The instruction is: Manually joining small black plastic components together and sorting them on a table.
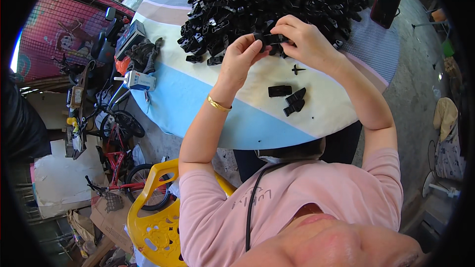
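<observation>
Across the desk [193, 104], draped in a blue, cream and grey cloth, I see the left hand [242, 52] nearly closed, thumb and fingers pinching a small, rounded black piece [259, 42]. The right hand [303, 40] is curled, fingertips gripping a black plastic part [277, 38] right beside it, just in front of a heaped pile of black plastic parts [269, 7]. Nearer the person lies a black rectangular block [280, 91].

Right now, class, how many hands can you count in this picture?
2: the left hand, and the right hand just to its right, with black plastic held between them near the heap of black parts. Neither is fully hidden; no others show.
</observation>
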A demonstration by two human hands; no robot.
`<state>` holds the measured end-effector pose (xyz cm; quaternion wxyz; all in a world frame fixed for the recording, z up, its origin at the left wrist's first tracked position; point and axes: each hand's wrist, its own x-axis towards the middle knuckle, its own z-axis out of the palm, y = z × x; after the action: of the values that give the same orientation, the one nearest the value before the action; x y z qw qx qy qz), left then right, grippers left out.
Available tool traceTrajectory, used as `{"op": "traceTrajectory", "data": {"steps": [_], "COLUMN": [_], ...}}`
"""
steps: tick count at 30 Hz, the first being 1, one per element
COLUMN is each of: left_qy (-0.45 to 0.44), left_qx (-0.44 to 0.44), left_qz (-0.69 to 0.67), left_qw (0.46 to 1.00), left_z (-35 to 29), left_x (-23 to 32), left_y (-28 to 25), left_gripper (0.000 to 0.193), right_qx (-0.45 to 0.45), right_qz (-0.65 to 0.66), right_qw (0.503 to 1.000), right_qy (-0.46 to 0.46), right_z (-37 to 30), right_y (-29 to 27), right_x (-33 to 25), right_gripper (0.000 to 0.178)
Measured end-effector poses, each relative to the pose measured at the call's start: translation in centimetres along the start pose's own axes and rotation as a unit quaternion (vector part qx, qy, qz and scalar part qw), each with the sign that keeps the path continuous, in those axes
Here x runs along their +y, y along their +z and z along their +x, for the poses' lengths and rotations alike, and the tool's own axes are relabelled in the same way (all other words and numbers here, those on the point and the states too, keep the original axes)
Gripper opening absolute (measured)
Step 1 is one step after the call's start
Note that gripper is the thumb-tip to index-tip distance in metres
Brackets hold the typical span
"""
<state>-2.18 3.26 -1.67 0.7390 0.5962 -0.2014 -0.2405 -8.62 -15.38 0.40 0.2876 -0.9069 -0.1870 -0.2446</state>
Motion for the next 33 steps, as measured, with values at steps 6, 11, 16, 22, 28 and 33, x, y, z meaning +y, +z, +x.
{"op": "traceTrajectory", "data": {"steps": [6, 11, 16, 22, 28, 33], "left_qy": [-0.008, 0.057, 0.060, 0.081, 0.128, 0.079], "left_qx": [0.013, 0.031, 0.040, 0.023, 0.079, 0.089], "left_qz": [-0.167, -0.162, -0.170, -0.073, -0.012, -0.084], "left_qw": [0.986, 0.985, 0.983, 0.994, 0.989, 0.989], "left_z": [0.2, -0.3, -0.7, -0.6, -1.6, -1.5], "left_x": [-0.2, 0.1, 0.0, -0.4, 0.2, 0.3], "left_y": [-0.6, 0.8, 0.9, 0.5, 2.5, 1.7], "left_gripper": [0.019, 0.021, 0.022, 0.032, 0.041, 0.035], "right_qx": [0.060, 0.126, 0.136, 0.127, 0.199, 0.188], "right_qz": [0.143, 0.250, 0.334, 0.286, 0.005, -0.045], "right_qw": [0.987, 0.956, 0.915, 0.944, 0.975, 0.969], "right_qy": [0.029, 0.092, 0.183, 0.108, -0.095, -0.152], "right_z": [-0.2, -0.2, 0.2, 0.0, 0.1, 0.3], "right_y": [2.3, 2.9, 2.3, 2.4, 2.3, 3.2], "right_x": [-1.1, -0.7, -2.0, -1.6, -1.7, -1.7], "right_gripper": [0.025, 0.027, 0.032, 0.032, 0.033, 0.030]}}
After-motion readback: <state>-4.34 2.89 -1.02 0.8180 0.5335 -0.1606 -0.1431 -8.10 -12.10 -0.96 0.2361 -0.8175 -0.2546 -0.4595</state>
